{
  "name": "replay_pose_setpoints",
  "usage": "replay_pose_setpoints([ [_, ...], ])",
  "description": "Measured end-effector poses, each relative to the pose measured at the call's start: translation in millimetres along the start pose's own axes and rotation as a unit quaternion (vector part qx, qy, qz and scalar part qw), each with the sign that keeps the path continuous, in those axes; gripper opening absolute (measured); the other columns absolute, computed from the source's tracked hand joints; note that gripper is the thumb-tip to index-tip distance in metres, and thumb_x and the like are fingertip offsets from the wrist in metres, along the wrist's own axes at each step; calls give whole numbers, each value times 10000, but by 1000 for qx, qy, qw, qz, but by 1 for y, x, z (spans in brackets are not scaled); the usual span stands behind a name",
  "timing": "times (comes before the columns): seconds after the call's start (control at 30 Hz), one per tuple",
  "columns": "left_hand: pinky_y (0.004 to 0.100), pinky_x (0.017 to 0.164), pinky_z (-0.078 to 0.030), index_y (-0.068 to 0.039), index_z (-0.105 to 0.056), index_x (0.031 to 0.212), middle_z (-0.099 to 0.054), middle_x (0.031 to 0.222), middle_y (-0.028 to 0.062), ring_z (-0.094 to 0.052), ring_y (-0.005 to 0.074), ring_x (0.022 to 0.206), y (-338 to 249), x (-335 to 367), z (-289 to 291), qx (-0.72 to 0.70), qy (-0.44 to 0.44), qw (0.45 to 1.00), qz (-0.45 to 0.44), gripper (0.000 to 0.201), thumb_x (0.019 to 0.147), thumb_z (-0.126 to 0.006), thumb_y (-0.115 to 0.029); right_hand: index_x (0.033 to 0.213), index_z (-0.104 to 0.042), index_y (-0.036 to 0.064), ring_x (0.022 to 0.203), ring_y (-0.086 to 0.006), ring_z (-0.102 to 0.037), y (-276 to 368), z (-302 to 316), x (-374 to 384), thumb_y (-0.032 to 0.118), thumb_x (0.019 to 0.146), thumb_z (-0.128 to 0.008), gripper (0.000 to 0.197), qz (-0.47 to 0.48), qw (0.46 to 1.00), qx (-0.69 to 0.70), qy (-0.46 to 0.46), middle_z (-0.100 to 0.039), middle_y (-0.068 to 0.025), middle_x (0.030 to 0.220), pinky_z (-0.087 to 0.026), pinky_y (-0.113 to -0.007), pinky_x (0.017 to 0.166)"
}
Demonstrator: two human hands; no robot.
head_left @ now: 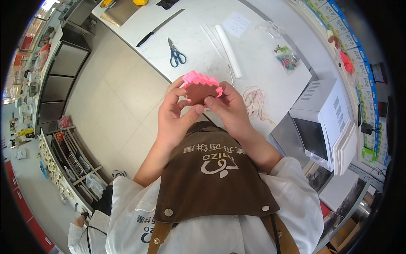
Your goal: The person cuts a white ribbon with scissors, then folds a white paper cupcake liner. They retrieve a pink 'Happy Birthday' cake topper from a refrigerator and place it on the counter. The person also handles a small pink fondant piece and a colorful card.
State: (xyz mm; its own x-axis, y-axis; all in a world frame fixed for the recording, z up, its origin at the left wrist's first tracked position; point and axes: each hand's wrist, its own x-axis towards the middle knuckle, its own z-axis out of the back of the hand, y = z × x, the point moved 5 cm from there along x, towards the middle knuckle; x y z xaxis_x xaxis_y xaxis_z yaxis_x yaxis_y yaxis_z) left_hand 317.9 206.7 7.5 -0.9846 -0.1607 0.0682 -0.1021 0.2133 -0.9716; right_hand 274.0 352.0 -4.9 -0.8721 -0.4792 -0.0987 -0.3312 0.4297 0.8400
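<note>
Between my two hands is a small piece with a flat brown face (199, 92) and a bright pink, stepped, ruffled edge; I cannot make out its exact kind. My left hand (174, 111) grips its left side, with the thumb at the lower edge. On the other side my right hand (228, 106) pinches it, the thumb pressed on the brown face. It is held up just over the near edge of the white table (203, 46). Scissors with dark blue handles (176, 55) lie on the table beyond my left hand.
A long knife with a black handle (158, 28) lies near the table's left edge. Farther right are a white roll (228, 51), a paper sheet (236, 24), a small plastic bag (288, 61) and pinkish strings (255, 101). A white microwave (317, 120) stands at right.
</note>
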Motion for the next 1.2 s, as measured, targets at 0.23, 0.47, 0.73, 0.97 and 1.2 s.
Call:
replay_pose_setpoints([
  [0.23,339,914,-507,-9,-646,1172,-671,1111,61,-617,169,1055,18,-3,3,-150,42,974,163,301,959,-657,-220,1032,-582,3,886,-66,-595,0,3,-3,125,965,-650,155,7,995,-96,25,-645,-32,955,-489,-232,798],
  [0.47,331,892,-502,-18,-652,1170,-679,1110,62,-628,156,1001,16,-4,3,-195,48,967,155,311,988,-616,-267,1078,-604,-31,885,-54,-578,4,-2,-3,193,1009,-591,235,38,993,-109,14,-647,-27,933,-470,-213,778],
  [0.73,318,886,-507,-7,-650,1185,-694,1124,75,-648,162,996,15,-8,1,-205,30,966,153,311,992,-610,-248,1060,-607,-28,808,-39,-526,4,1,-3,206,1027,-556,242,57,988,-141,-13,-612,-2,887,-448,-208,712],
  [0.97,323,906,-467,-45,-620,1155,-641,1076,31,-588,143,993,24,-11,-2,-237,34,949,207,346,1005,-564,-351,1070,-606,-32,833,-60,-572,8,-2,-3,187,1017,-551,232,39,989,-140,-17,-644,-36,918,-479,-221,741],
  [1.2,399,1024,-404,-95,-587,1220,-591,1286,72,-531,208,1200,35,-8,2,-355,178,914,82,403,1012,-515,-433,1132,-610,-2,850,-120,-628,-10,0,0,238,1014,-517,283,-145,987,68,25,-670,-65,971,-514,-279,784],
])
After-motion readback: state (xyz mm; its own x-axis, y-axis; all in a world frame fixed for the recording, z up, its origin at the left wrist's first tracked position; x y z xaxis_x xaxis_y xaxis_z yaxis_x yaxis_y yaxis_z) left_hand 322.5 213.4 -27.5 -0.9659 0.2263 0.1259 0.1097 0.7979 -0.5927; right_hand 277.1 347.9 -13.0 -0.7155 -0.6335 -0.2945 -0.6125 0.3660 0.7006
